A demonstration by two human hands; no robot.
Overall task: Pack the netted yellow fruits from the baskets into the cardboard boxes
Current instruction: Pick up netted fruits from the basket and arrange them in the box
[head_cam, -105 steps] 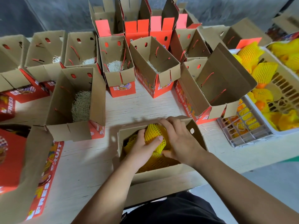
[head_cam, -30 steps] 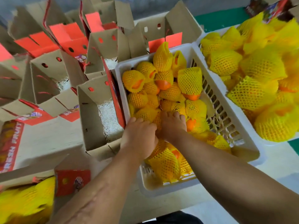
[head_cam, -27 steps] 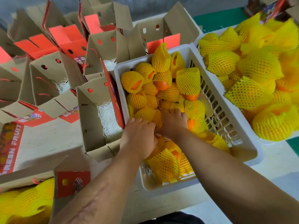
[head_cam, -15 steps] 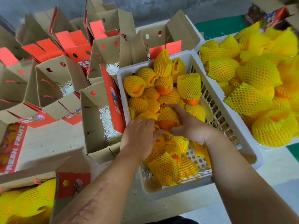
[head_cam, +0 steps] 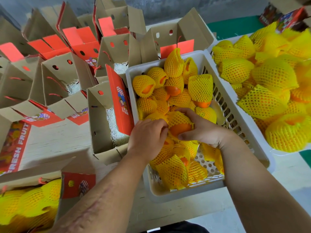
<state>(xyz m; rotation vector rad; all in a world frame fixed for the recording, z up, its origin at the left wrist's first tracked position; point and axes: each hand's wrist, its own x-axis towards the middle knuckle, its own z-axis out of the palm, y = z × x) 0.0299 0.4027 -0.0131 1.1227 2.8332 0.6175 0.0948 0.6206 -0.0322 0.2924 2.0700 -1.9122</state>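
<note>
A white plastic basket (head_cam: 188,193) in the middle holds several orange fruits in yellow foam nets. My right hand (head_cam: 203,130) grips one netted fruit (head_cam: 179,122) just above the pile, its bare orange end facing me. My left hand (head_cam: 147,137) is beside it, fingers curled down among the netted fruits; what they hold is hidden. An open cardboard box (head_cam: 101,118) lined with white shredded paper stands just left of the basket. A filled box (head_cam: 30,202) of netted fruits sits at the bottom left.
A second basket (head_cam: 276,151) heaped with netted fruits stands at the right. Several open cardboard boxes (head_cam: 55,81) with red flaps crowd the pale wooden table (head_cam: 55,142) at the back and left. The table's front edge runs below the basket.
I turned from the filled box to the basket and dug both hands into the pile. In the last half second my right hand has lifted one netted fruit up out of it.
</note>
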